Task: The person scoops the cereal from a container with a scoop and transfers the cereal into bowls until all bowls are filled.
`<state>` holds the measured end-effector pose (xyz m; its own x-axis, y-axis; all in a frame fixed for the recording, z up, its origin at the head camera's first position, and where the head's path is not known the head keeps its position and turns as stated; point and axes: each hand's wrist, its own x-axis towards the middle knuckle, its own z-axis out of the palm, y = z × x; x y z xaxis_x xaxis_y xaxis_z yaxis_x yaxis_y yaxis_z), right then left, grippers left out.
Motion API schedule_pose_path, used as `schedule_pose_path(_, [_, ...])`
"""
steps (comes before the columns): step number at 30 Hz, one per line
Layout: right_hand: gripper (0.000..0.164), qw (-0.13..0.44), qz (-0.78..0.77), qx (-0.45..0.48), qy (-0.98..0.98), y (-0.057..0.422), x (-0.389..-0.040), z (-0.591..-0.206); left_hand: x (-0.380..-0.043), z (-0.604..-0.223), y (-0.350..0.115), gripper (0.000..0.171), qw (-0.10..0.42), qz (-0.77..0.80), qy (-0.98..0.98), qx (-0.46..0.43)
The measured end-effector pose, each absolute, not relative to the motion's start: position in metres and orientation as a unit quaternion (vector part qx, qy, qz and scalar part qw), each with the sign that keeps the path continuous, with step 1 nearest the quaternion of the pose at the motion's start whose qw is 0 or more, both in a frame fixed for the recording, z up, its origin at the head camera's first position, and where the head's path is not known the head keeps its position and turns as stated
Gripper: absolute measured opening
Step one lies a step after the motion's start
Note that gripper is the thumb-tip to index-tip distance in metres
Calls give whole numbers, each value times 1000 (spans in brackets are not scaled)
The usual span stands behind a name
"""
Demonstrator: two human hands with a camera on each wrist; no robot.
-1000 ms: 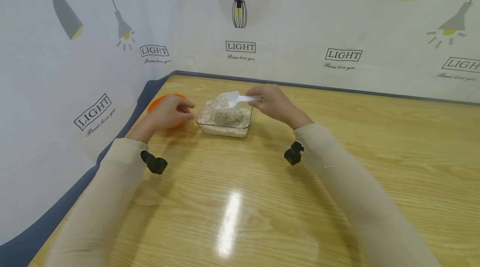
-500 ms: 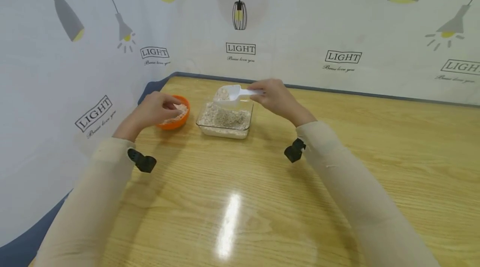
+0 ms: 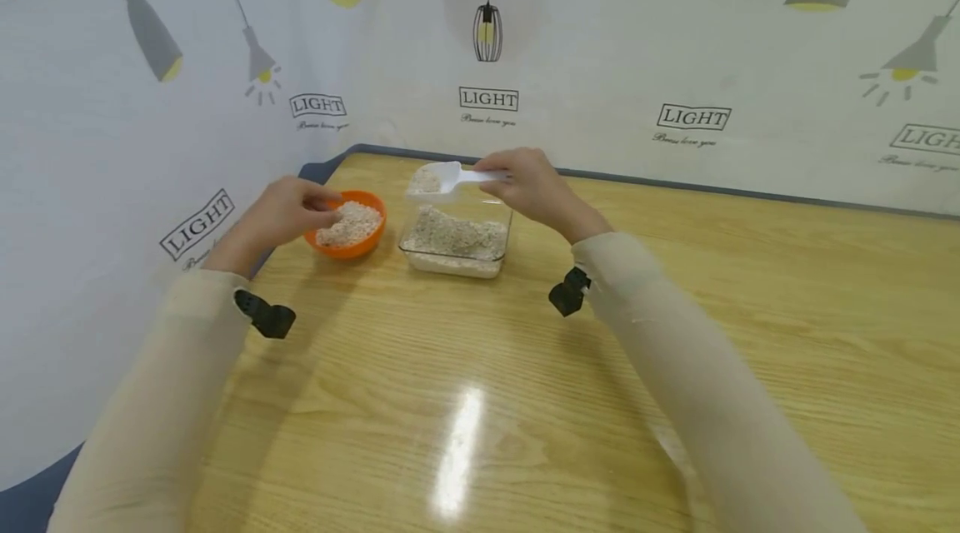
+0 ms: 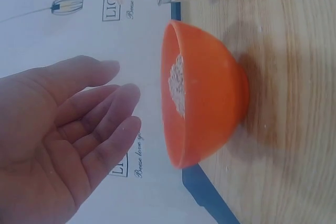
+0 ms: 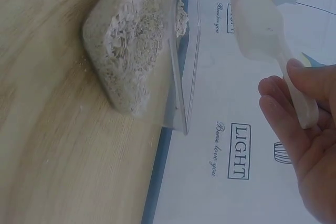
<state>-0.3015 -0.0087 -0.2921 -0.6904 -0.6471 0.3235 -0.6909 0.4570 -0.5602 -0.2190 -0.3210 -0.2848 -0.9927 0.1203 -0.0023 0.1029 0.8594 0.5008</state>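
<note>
In the upper middle of the head view, the right hand (image 3: 531, 186) pinches the handle of a white plastic scoop (image 3: 450, 178) between thumb and fingers. The scoop bears a small load of pale flakes (image 3: 424, 181), oat-like in appearance, lying toward its front lip. It is held above the far rim of a clear glass container (image 3: 450, 254); the right wrist view shows it apart from the glass. The container stands just right of an orange bowl (image 3: 349, 251) on the wood-grain table (image 3: 360, 341), left of the frame's centre. Both vessels hold similar flakes, mounded in the container.

The left hand (image 3: 283, 210) hangs at the bowl's left side. Its fingers are loosely bent, the thumb spread apart, and it holds nothing; the left wrist view shows a gap between fingertips and bowl.

Judged from these positions, the step in hand is carrying a scoopful between the two vessels, with the bowl the likelier receiver. The next move would call for a level leftward path, clearance over both rims, and a tilt only once the lip is over the bowl. A tilt begun early could spill flakes onto the table.
</note>
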Motion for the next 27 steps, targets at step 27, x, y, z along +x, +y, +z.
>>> schedule_pose_path(27, [26, -15, 336, 424, -841, -93, -305, -281, -216, -307, -371, 47, 51, 288, 956, -19])
